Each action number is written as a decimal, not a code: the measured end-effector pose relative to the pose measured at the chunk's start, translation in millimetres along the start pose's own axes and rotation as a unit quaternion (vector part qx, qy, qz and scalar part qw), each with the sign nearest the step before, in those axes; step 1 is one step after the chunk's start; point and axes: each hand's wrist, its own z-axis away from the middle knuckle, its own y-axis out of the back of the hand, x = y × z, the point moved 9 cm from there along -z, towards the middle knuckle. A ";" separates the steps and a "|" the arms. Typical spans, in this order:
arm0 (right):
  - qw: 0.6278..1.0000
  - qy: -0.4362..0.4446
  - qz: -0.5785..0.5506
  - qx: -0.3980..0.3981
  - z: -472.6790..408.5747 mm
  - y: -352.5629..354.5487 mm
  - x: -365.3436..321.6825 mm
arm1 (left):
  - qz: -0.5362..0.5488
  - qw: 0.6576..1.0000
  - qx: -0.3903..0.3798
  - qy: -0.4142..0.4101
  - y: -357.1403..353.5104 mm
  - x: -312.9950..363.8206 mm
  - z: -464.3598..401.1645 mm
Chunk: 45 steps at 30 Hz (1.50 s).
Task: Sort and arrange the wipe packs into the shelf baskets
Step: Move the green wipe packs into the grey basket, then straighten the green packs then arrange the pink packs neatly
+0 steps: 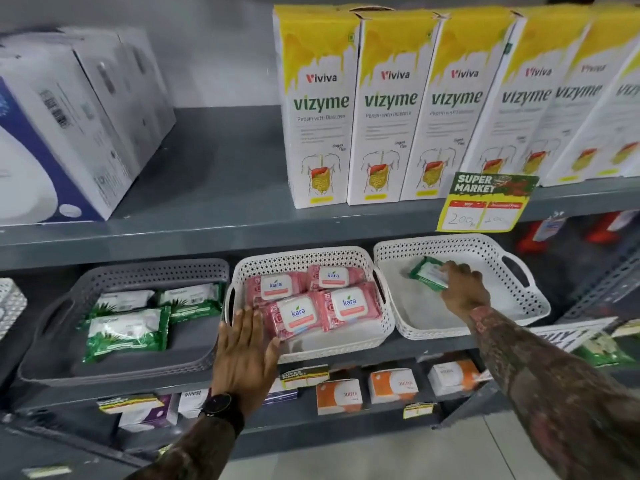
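Three baskets stand side by side on the middle shelf. The grey basket (145, 271) on the left holds three green wipe packs (128, 332). In the middle white basket (304, 259) lie several pink Kara wipe packs (298, 315). My left hand (244, 351) rests flat, fingers spread, on that basket's front left corner and touches the nearest pink pack. The right white basket (485, 247) holds a single green wipe pack (427, 271) near its back left. My right hand (462, 289) is inside this basket with its fingers closed on that pack.
Tall yellow-and-white Vizyme boxes (320, 109) and large white cartons (62, 133) fill the shelf above. A yellow price tag (485, 206) hangs over the right basket's back edge. Small orange-and-white boxes (339, 396) sit on the shelf below. Another white basket (10, 303) shows at far left.
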 end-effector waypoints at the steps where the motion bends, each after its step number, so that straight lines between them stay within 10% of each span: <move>1: 0.999 0.019 -0.015 0.026 3.6 5.1 -15.2 | 0.010 1.000 0.002 -0.002 2.7 1.4 0.5; 10: 0.933 0.284 -0.142 0.172 96.5 53.3 -244.3 | 0.086 0.991 0.097 0.023 58.5 -65.8 16.7; 21: 0.886 0.461 -0.038 0.042 221.9 -50.1 -487.4 | 0.027 0.989 0.066 0.131 66.6 -215.4 64.2; 34: 0.909 0.416 -0.019 -0.018 231.8 -97.0 -496.2 | 0.129 0.976 0.135 0.112 108.9 -252.5 52.0; 40: 0.916 0.398 0.030 -0.041 236.7 -101.9 -507.1 | -0.039 0.994 -0.104 -0.002 90.6 -272.9 -7.9; 45: 0.925 0.378 0.021 -0.032 234.6 -100.8 -514.5 | -0.073 0.987 -0.124 -0.068 84.2 -272.8 -25.6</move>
